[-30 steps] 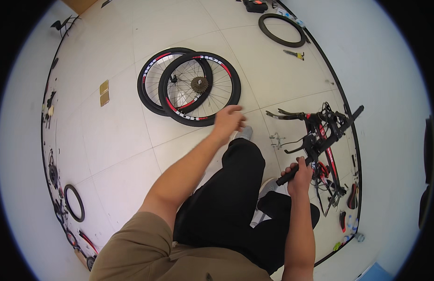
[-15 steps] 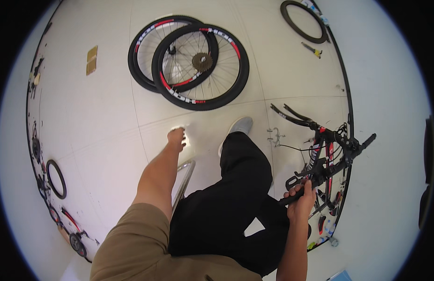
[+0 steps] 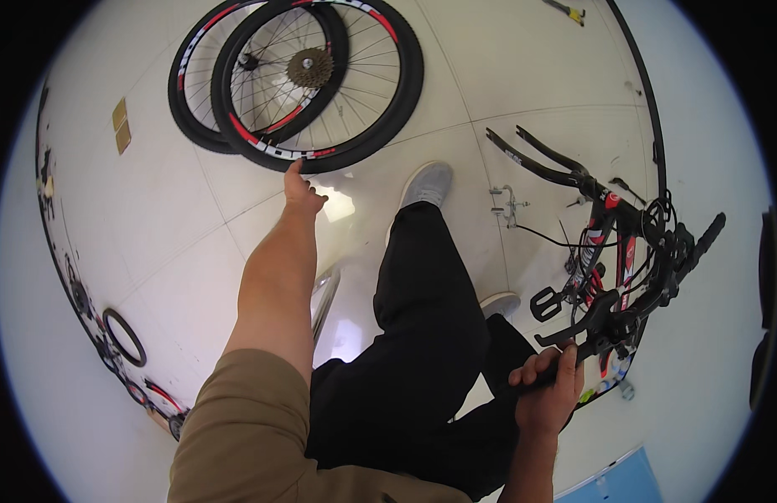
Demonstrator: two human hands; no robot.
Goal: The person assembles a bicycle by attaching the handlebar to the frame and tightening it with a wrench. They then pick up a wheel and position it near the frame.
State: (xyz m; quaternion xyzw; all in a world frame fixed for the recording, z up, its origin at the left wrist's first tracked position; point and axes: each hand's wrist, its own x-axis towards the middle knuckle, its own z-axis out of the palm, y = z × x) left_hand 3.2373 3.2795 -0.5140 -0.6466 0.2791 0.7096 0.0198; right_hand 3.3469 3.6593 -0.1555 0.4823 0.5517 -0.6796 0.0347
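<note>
My left hand [image 3: 303, 194] reaches forward with its fingers apart. One fingertip overlaps the near edge of the upper bicycle wheel [image 3: 412, 92], which has a black tyre and a red and white rim. Whether it touches the tyre I cannot tell. A brown cassette [image 3: 309, 68] sits at that wheel's hub, and a second wheel [image 3: 180, 107] lies partly under it. On the right, my right hand [image 3: 546, 394] is wrapped round the handlebar grip [image 3: 535, 381] of a black and red bicycle frame [image 3: 627, 220]. The frame's fork [image 3: 535, 168] points away to the far left.
A silver brake caliper [image 3: 510, 206] lies on the floor, joined to the frame by a cable. A pedal [image 3: 546, 304] shows beside the frame. Brown cardboard [image 3: 122, 126] lies at the left, and a loose tyre [image 3: 125, 337] with other bike parts stands along the left wall. A metal tube [image 3: 325, 303] is beside my leg.
My left hand has moved forward to the near edge of the wheels. My right hand keeps its hold on the grip, and the handlebar has shifted nearer. The whole view has tilted.
</note>
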